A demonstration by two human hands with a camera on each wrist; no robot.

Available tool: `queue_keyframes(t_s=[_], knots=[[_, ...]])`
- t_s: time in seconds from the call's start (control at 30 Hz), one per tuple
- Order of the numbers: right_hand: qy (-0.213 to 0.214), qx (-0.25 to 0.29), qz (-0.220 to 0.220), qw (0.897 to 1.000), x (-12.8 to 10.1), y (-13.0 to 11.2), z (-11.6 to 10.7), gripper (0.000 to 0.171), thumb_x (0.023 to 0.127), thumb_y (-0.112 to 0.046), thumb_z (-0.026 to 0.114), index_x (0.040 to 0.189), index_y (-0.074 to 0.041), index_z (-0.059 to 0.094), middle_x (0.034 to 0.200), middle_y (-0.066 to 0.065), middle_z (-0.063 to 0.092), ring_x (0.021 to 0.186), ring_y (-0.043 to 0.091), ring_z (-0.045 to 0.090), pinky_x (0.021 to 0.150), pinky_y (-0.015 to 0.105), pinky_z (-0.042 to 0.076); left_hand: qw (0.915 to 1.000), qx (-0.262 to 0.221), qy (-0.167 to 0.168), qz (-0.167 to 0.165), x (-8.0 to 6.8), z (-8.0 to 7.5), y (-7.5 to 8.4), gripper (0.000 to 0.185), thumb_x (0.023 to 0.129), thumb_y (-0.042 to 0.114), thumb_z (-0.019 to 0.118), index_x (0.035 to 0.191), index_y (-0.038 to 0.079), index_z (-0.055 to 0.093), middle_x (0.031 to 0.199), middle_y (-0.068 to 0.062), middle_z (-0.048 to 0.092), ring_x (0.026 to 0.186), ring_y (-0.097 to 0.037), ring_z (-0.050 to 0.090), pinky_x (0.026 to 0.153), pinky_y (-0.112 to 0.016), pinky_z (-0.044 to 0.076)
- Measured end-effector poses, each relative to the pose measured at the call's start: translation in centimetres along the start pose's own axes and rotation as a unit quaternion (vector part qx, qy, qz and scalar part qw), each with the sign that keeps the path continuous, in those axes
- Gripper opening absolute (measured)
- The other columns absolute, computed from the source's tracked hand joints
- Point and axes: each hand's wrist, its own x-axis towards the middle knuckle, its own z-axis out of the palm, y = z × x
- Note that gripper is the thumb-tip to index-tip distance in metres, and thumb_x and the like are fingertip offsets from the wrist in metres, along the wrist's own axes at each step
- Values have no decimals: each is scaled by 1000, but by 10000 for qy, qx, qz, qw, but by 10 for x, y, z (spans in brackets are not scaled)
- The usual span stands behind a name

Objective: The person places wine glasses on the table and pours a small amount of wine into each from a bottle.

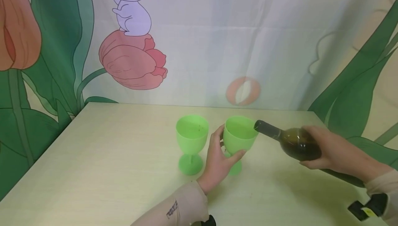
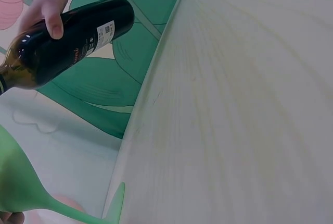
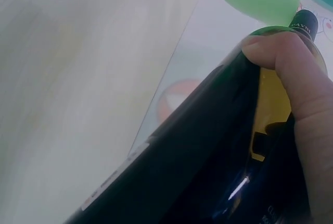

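Pale wooden table (image 1: 93, 170) before a tulip-printed backdrop (image 1: 217, 29).

Illumination is even and soft; faint shadows are cast on the table (image 1: 93, 170) beneath the goblets; a small glare streak is noted on the bottle (image 3: 237, 187); the right wrist view is blurred at close range; colours appear slightly washed.

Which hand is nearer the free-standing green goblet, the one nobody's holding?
Left. The left hand grips the neighbouring goblet, just right of the free goblet. The right hand holds the tilted bottle farther right, beyond both goblets.
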Motion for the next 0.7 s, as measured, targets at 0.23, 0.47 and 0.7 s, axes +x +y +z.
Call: queue_keyframes(t_s=[0.23, 0.47, 0.7], knots=[[67, 24, 17, 10000, -5, 3, 2, 73, 53, -32, 92, 110, -7, 53, 90, -6, 58, 78, -1, 50, 61, 24, 48, 10000, 7, 22, -3, 0, -1, 1, 84, 80, 28, 77, 147, 17, 28, 138, -3, 45, 125, -19, 46, 105, -37, 44], [138, 64, -22, 9999, -8, 5, 5, 74, 52, -31, 92, 110, -7, 54, 91, -6, 59, 80, -1, 51, 63, 24, 48, 10000, -57, 11, -45, 0, -2, 1, 85, 80, 27, 78, 148, 18, 28, 139, -2, 44, 125, -17, 45, 105, -37, 44], [137, 54, 96, 9998, -11, 6, 9, 75, 52, -31, 92, 112, -7, 53, 94, -4, 60, 82, 1, 52, 64, 26, 49, 9999, -115, 37, -21, 0, -1, -1, 84, 80, 27, 77, 148, 18, 28, 139, -1, 44, 124, -16, 46, 105, -38, 44]])
